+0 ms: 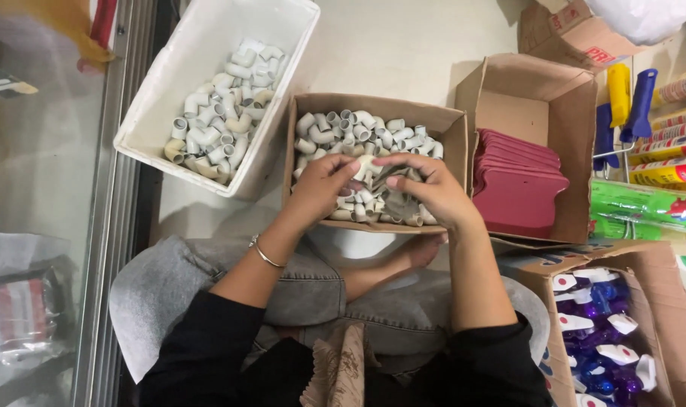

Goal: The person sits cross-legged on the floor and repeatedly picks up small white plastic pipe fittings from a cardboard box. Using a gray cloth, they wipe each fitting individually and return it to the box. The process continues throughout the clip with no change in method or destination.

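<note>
Nearest the camera are black sleeves and grey trousers, the person sitting cross-legged on the floor, a thin bangle (266, 255) on the left wrist. Just beyond the knees sits an open cardboard box (301, 143) of pale pipe elbows (343, 132). Both hands are over it, close together: the left hand (324, 188) and right hand (426, 188) meet at the fingertips, pinched around one small pale fitting (367, 167) held just above the heap (it looks like another elbow, though the fingers hide most of it). To the right, at knee level, a carton (644, 264) holds bottles with blue and purple bodies and white caps. Beyond that, a second box (539, 83) holds a stack of flat dark-red pieces (518, 188). Farther left stands a white plastic tub (200, 45) with more elbows lying in it. At the far right, blue and yellow handles (629, 98) lie beside bright packets.
</note>
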